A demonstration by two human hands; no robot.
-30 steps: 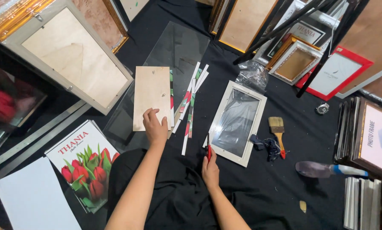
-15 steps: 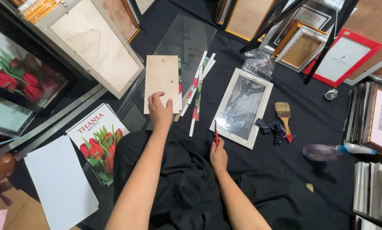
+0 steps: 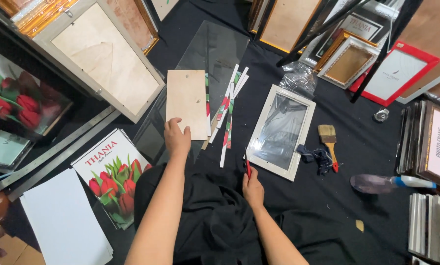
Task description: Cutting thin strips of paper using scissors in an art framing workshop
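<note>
Both bare forearms rose from the bottom edge of the frame toward its middle. The left arm ran long and nearly straight, slanting slightly right as it climbed, and ended just left of centre. The left hand (image 3: 176, 139) lay palm down with the wrist level, fingers held together and pointing up the frame. The right arm was bent shorter and stopped lower, a little right of centre. The right hand (image 3: 252, 188) was curled into a loose fist, knuckles turned upward, thumb and fingers pinched together at its top.
</note>
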